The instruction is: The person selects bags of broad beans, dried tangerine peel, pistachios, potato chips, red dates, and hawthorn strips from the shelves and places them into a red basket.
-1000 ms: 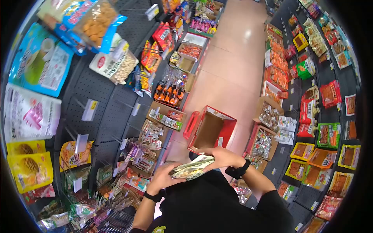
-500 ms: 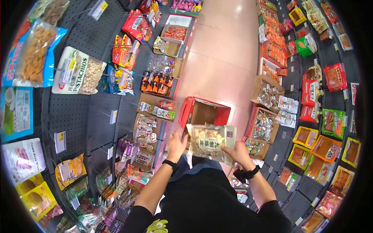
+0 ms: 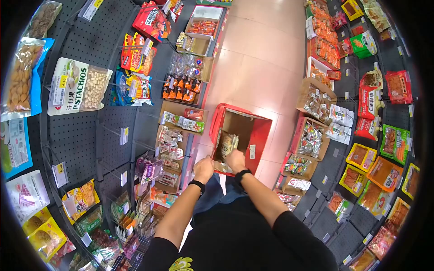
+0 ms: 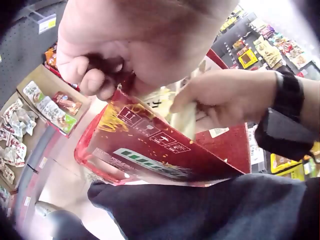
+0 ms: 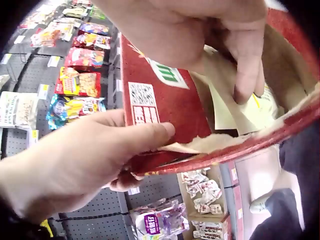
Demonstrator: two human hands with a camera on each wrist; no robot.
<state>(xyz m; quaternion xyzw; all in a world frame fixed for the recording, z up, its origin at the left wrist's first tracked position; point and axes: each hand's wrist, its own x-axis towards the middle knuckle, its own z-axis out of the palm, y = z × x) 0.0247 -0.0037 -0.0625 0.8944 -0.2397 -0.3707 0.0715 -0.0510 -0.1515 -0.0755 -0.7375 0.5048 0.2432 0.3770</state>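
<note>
Lowered since the earlier frame, the packet (image 3: 229, 143) is inside the red box (image 3: 261, 143), nearer its left edge, long axis pointing away from the body. The right hand (image 3: 236, 161), closer, grips its near end; the left hand (image 3: 204, 169) pinches the box's near-left corner.

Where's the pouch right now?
In the head view the pouch is inside the red box, toward the left of its opening, in the grip of the right hand; the left hand holds the box's near left corner.
</note>
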